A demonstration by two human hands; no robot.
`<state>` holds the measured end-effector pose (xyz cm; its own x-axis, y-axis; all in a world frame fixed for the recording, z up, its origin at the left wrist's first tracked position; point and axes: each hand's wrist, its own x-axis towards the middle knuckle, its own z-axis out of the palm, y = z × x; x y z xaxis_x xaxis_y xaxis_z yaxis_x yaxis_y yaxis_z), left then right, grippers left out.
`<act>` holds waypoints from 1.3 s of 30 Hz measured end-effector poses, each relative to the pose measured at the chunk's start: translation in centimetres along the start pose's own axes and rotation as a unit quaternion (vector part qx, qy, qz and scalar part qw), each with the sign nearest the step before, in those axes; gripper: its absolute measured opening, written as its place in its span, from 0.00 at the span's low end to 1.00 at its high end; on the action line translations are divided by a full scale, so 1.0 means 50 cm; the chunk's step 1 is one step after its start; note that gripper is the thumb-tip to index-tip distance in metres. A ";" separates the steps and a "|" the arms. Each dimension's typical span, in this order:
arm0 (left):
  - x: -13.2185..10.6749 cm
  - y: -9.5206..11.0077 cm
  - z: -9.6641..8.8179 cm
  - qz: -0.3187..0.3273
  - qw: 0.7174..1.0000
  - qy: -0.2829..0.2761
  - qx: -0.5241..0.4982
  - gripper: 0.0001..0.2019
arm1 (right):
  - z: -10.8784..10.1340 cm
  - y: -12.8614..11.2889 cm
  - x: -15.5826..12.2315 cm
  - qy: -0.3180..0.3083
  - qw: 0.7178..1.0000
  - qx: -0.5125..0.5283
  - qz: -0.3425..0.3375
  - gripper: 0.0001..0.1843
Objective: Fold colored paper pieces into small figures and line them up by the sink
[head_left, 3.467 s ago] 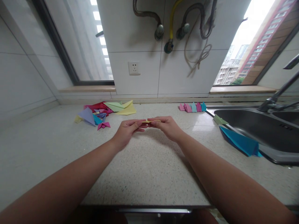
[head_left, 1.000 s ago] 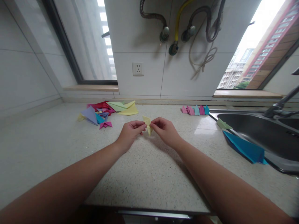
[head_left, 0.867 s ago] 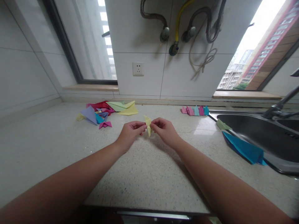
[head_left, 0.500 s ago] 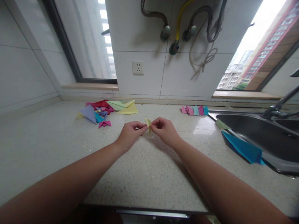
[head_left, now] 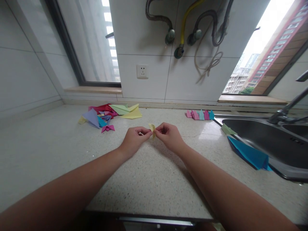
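A small folded piece of yellow paper is pinched between both hands, just above the speckled countertop. My left hand grips its left side with thumb and fingertips. From the right, my right hand pinches the other side, thumb and forefinger pressed together. The fingertips cover the middle of the paper, so its exact folded shape is partly hidden.
A pile of folded papers, paper planes among them, lies back left. Several small pink, teal and blue origami pieces stand in a row. On the right, a blue folded paper and a green one rest by the sink.
Both hands stay in nearly the same spot, still pinching the yellow paper. Its upper part looks slightly more spread at the left; the view has shifted a little.
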<state>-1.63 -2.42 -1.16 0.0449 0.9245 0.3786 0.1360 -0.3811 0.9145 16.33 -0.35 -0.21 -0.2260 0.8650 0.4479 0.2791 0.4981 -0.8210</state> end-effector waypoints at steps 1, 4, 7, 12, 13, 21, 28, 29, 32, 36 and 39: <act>0.001 -0.002 0.000 0.002 1.000 0.004 0.002 0.10 | 0.000 0.003 0.001 -0.008 1.000 0.016 0.000 0.09; 0.004 -0.007 -0.002 0.006 1.000 0.027 0.006 0.09 | 0.000 0.008 0.003 -0.038 0.998 0.056 -0.001 0.09; 0.005 -0.011 -0.004 -0.007 0.999 0.040 0.001 0.09 | 0.002 0.008 0.001 -0.056 0.996 0.071 -0.004 0.10; 0.002 -0.009 0.000 -0.027 0.999 0.040 -0.016 0.09 | 0.001 0.007 -0.002 -0.074 0.995 0.074 -0.008 0.10; 0.001 -0.009 0.001 -0.028 0.999 0.039 -0.020 0.09 | 0.000 0.008 -0.002 -0.075 0.995 0.067 -0.010 0.10; 0.008 -0.009 0.003 -0.026 0.998 0.027 -0.046 0.11 | 0.002 0.007 0.006 -0.026 0.996 0.088 0.005 0.10; 0.007 -0.022 0.005 -0.043 0.998 -0.001 -0.037 0.12 | 0.004 0.009 0.011 -0.020 0.990 0.128 0.051 0.12; 0.006 -0.023 0.005 -0.041 0.998 0.002 -0.039 0.11 | 0.005 0.009 0.010 -0.033 0.991 0.117 0.058 0.12; 0.005 -0.023 0.004 -0.040 0.998 -0.003 -0.048 0.11 | 0.008 0.007 0.006 -0.072 0.994 0.067 0.058 0.11; 0.005 -0.017 0.003 -0.039 0.998 -0.018 -0.049 0.12 | 0.005 -0.002 0.003 -0.084 0.996 -0.003 0.028 0.10; 0.004 -0.013 0.003 -0.039 0.998 -0.025 -0.053 0.11 | 0.001 -0.007 0.002 -0.108 0.994 -0.018 0.012 0.09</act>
<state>-1.57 -1.97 -1.67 0.0877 0.9494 0.3014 0.0351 -0.3054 0.9516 16.16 -0.42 0.09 -0.4130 0.8450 0.3395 0.3182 0.4832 -0.8156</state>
